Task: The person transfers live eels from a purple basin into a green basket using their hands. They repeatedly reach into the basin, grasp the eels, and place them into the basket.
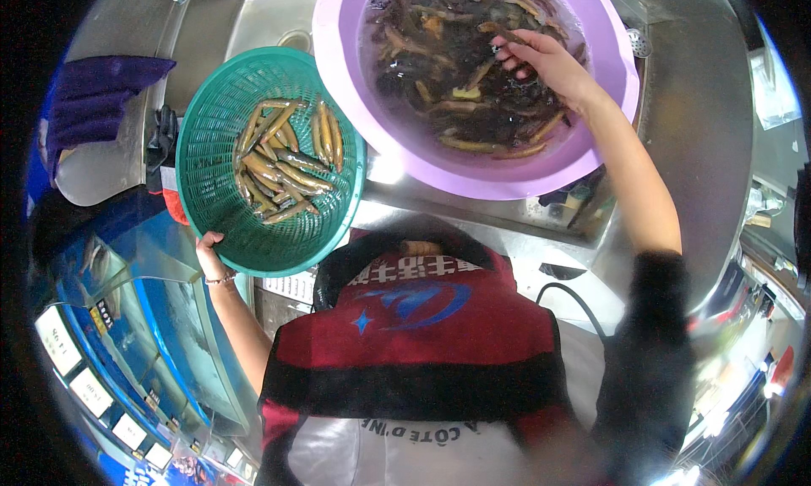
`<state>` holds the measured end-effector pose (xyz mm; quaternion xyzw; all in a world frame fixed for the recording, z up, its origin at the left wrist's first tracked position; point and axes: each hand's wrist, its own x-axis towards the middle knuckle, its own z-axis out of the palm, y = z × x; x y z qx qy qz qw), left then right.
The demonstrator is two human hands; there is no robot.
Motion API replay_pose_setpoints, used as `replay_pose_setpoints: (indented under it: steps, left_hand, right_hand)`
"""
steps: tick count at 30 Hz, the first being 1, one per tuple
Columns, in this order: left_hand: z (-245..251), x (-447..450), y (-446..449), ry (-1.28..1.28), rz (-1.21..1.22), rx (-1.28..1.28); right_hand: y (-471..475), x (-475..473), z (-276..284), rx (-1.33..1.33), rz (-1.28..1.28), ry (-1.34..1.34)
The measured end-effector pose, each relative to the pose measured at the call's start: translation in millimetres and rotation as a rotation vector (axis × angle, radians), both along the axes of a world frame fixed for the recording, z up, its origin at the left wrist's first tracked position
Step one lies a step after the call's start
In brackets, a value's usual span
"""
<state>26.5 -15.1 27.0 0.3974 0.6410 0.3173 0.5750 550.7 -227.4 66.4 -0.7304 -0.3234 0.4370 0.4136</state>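
Note:
My left hand point(214, 256) grips the near rim of a green plastic colander basket point(212, 169), its thumb over the edge. Inside the basket lies a heap of slim, wet, brownish-yellow fish point(279, 163), loach-like. Beside it on the right, a large lilac plastic basin point(437, 175) holds dark water with many more such fish point(469, 145). My right hand point(529, 58) is over the far right part of the basin, fingers curled at the water surface. A brown fish point(500, 32) lies at its fingertips; whether the fingers pinch it is unclear.
Basket and basin stand over a stainless steel sink point(266, 17) with a drain. A purple cloth point(101, 99) and black gloves point(166, 131) hang at the left. Glass-walled water tanks point(184, 334) with price tags stand at the lower left. A perforated metal ladle point(638, 42) is right of the basin.

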Motion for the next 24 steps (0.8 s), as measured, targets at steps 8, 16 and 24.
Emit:
replay_pose_setpoints:
  steps: [8,16,24]
  left_hand:
    - [-34.5,-39.2,16.9,-0.177,0.027,-0.135]
    - [-40.1,-44.6,21.9,-0.139,-0.029,-0.099]
    - [-36.3,-37.9,19.2,-0.138,-0.029,-0.095]
  right_hand:
    - [-5.7,-3.9,4.0,0.198,0.127,-0.622]
    - [11.3,-57.3,-6.2,0.028,0.67,-0.707]
    - [9.4,-70.4,-25.4,-0.166,0.843,-0.585]
